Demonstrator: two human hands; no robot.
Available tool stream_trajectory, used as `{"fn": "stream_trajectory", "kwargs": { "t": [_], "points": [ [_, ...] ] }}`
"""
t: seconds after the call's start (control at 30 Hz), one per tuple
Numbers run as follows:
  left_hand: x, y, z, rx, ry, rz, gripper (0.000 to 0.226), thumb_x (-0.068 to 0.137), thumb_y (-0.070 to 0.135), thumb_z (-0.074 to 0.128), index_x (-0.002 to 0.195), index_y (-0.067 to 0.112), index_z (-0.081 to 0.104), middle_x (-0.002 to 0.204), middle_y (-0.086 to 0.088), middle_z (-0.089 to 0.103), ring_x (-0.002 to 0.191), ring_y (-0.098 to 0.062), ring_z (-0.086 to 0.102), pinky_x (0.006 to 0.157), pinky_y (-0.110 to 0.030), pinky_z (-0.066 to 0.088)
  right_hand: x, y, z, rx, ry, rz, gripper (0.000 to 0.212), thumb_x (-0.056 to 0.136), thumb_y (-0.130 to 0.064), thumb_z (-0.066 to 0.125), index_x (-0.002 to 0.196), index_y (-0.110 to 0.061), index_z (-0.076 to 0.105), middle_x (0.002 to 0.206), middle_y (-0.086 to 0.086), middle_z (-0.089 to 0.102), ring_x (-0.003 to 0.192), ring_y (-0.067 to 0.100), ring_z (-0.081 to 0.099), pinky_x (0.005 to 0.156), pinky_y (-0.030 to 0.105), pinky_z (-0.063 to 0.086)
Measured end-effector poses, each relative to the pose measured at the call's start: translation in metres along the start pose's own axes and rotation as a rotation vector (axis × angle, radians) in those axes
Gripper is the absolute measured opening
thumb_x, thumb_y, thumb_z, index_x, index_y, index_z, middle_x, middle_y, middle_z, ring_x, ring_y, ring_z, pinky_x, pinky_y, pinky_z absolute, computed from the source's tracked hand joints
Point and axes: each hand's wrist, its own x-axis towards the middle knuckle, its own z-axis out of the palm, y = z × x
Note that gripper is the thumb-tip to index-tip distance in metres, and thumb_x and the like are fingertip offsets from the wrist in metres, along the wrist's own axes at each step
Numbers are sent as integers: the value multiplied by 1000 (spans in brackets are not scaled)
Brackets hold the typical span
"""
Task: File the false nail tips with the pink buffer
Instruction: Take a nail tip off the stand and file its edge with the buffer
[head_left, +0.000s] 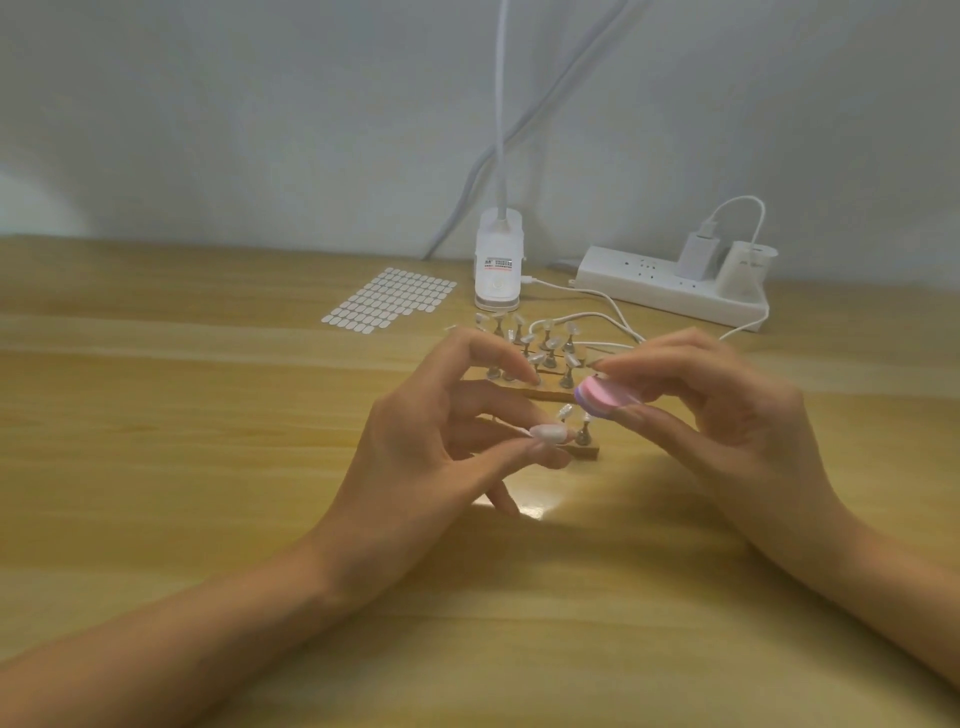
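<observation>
**Inspector:** State the position of the task items relative to the stand rack (586, 453).

**Technician:** The left hand (441, 441) is raised over the rack's near-left corner, with thumb and fingertip pinching one false nail tip (548, 432). The right hand (727, 415) is above the rack's right side, fingers clamped on the pink buffer (602, 397). The buffer is just beside the tip and does not touch it.

**Inspector:** Progress?

**Technician:** In the technician's judgement the work is mid-cycle: one tip is presented for filing and no stroke is in contact. Other tips (551, 343) sit on pegs across the rack. The blur hides their edges, so which of them are already filed cannot be told.

**Inspector:** Legible markings?

**Technician:** The white lamp clamp (497, 260), behind the rack, carries a label with a red line of print, too small to read. The power strip (670, 288), behind and right of the rack, shows no readable text. The sticker sheet (389, 301), behind and left of the rack on the tabletop (208, 415), is unprinted.
</observation>
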Motion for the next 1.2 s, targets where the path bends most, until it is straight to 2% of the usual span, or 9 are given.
{"fn": "stream_trajectory", "kwargs": {
  "t": [0.13, 0.27, 0.37, 0.47, 0.67, 0.8, 0.9, 1.07, 1.2],
  "points": [
    [1, 0, -1, 62, 40, 11, 41, 79, 19, 86, 105, 31, 56, 82, -3, 77, 79, -19, 77, 54, -26, 58, 1, -3, 2, 10, -16, -14, 23, 89, -18, 75, 111, -16, 73, 104, -1, 71, 96, 30, 65, 76, 49, 53],
    [2, 0, 0, 55, 41, 13, 50, 75, 13, 89, 107, 33, 56, 77, -1, 75, 69, -10, 72, 48, -22, 54, 1, -11, 5, -50, -38, -121, 21, 89, -17, 74, 109, -17, 72, 101, 6, 67, 94, 27, 66, 78, 45, 53],
    [2, 0, 2, 47, 32, -12, 48, 70, 32, 87, 106, 36, 56, 74, 3, 74, 67, -6, 70, 49, -19, 51, -2, -22, 13, -122, -100, -236, 20, 89, -14, 77, 108, -16, 72, 102, 4, 65, 97, 18, 67, 85, 32, 54],
    [2, -1, 2, 44, 25, -29, 45, 68, 37, 84, 103, 32, 55, 73, 4, 74, 67, -7, 70, 51, -21, 50, -1, -24, 14, -201, -102, -278, 22, 86, -12, 75, 107, -15, 71, 100, 3, 66, 96, 11, 65, 86, 20, 50],
    [3, 0, 3, -13, 16, -47, 42, 66, 34, 85, 95, 32, 55, 72, -1, 74, 64, -15, 70, 47, -24, 50, 1, -21, 13, -214, -89, -274, 17, 90, -12, 75, 106, -17, 69, 101, 2, 67, 97, 11, 65, 86, 24, 52],
    [2, 2, 3, 34, 23, -43, 40, 67, 33, 82, 94, 34, 52, 75, -1, 75, 74, -16, 75, 51, -17, 49, 7, -16, 1, -245, -9, -193, 16, 90, -12, 76, 105, -13, 70, 100, 4, 68, 96, 15, 66, 84, 34, 53],
    [0, 3, 4, 94, 14, -16, 41, 69, 34, 82, 95, 34, 51, 72, 1, 73, 70, -17, 74, 52, -14, 45, 2, -20, 9, -237, -113, -287, 16, 91, -16, 74, 108, -16, 71, 101, 3, 67, 96, 13, 65, 86, 23, 51],
    [-1, 4, 3, 165, 35, -1, 40, 73, 20, 81, 95, 34, 50, 74, 3, 74, 71, -19, 75, 57, -27, 56, 4, -17, -1, -278, -16, -207, 17, 89, -12, 78, 105, -12, 74, 99, 4, 67, 93, 13, 66, 82, 31, 53],
    [-1, 4, 5, 183, 22, 15, 40, 76, 22, 82, 97, 31, 49, 73, 1, 74, 69, -21, 75, 52, -20, 48, 1, -20, 6, -286, -97, -286, 19, 90, -14, 77, 108, -17, 72, 99, 3, 66, 93, 12, 65, 84, 22, 50]
  ]
}}
